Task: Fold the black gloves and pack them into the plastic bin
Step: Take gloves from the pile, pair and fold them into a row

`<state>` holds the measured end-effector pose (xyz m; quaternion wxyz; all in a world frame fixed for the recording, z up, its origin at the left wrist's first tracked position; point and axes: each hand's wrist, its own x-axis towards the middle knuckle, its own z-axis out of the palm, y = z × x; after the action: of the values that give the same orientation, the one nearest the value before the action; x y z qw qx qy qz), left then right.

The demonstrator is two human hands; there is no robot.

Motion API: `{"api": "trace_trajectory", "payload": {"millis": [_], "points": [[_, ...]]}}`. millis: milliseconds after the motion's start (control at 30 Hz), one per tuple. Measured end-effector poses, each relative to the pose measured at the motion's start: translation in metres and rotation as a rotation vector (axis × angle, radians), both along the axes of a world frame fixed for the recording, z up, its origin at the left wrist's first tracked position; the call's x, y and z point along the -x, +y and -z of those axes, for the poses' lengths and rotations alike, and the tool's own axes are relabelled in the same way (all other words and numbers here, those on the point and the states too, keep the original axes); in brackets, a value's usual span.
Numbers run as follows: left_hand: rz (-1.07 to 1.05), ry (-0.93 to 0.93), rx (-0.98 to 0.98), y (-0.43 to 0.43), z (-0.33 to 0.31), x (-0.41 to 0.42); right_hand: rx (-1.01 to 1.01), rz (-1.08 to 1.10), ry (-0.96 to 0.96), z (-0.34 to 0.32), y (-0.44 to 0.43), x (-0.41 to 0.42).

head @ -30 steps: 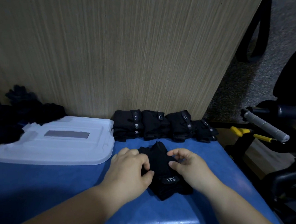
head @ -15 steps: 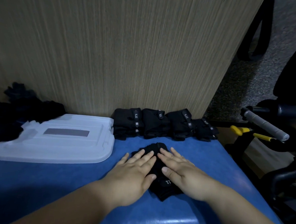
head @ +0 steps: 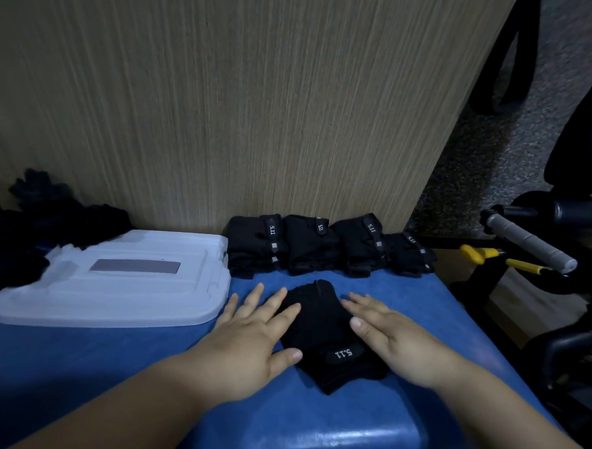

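A folded black glove with a white 5.11 label lies on the blue surface in front of me. My left hand lies flat with straight, spread fingers, touching the glove's left edge. My right hand lies flat on the glove's right edge, fingers straight. A row of several folded black gloves stands against the wooden panel behind. A white plastic lid lies to the left. The bin itself is not in view.
A heap of loose black gloves sits at the far left behind the lid. The wooden panel closes the back. Right of the surface's edge stand black equipment, a grey-taped handle and yellow-handled pliers.
Both hands went from pinching the glove to lying flat on it, then slid apart to its left and right edges, uncovering the middle and the label.
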<state>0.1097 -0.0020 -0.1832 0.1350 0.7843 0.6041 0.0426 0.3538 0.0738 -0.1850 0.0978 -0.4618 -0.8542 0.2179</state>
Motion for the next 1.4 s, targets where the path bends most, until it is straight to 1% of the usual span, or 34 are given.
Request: {"api": "trace_trajectory", "payload": {"millis": [33,100,133,200,300,400,600,733,800,867,967,1033,1100,1200,1267,1333,1400], "points": [[0.032,-0.05,-0.045,0.0,0.0,0.001,-0.014,0.009,0.09,0.0,0.0,-0.002],[0.117,-0.181,-0.156,0.0,-0.003,0.002,-0.114,-0.01,0.218,-0.002,0.001,-0.006],[0.16,-0.235,-0.211,0.0,-0.004,0.001,-0.157,-0.011,0.254,-0.002,0.002,-0.008],[0.216,-0.29,-0.27,0.001,-0.005,0.0,-0.129,-0.005,0.293,-0.004,0.003,-0.011],[0.241,-0.314,-0.205,0.002,0.0,-0.002,-0.031,-0.055,0.259,-0.007,0.0,-0.012],[0.214,-0.32,-0.128,0.003,0.004,-0.003,0.014,-0.111,0.229,-0.008,0.0,-0.011],[0.203,-0.31,-0.087,0.005,0.002,-0.007,0.018,-0.145,0.201,-0.002,0.003,-0.013],[0.213,-0.311,-0.086,0.007,0.0,-0.006,0.011,-0.138,0.25,-0.005,0.001,-0.01],[0.202,-0.311,-0.082,0.008,0.002,-0.005,0.009,-0.14,0.273,-0.006,-0.001,-0.008],[0.19,-0.323,-0.119,0.01,0.005,-0.006,-0.004,-0.136,0.273,-0.005,-0.002,-0.007],[0.144,-0.372,-0.148,0.012,0.009,-0.007,-0.017,-0.099,0.288,-0.001,0.0,-0.007],[0.102,-0.447,-0.117,0.013,0.01,-0.007,-0.004,-0.072,0.31,-0.002,-0.001,-0.007],[0.062,-0.573,-0.075,0.014,0.008,-0.008,0.026,-0.061,0.338,-0.006,-0.003,-0.006],[-0.02,-0.725,-0.029,0.014,0.005,-0.009,0.137,-0.056,0.397,-0.012,-0.007,-0.004],[-0.07,-0.757,-0.013,0.013,0.003,-0.011,0.194,-0.052,0.367,-0.012,-0.01,-0.004],[-0.129,-0.779,-0.009,0.013,-0.001,-0.013,0.196,-0.037,0.316,-0.009,-0.01,-0.003],[-0.184,-0.801,0.003,0.012,-0.004,-0.015,0.186,-0.017,0.352,-0.008,-0.011,0.001]]}}
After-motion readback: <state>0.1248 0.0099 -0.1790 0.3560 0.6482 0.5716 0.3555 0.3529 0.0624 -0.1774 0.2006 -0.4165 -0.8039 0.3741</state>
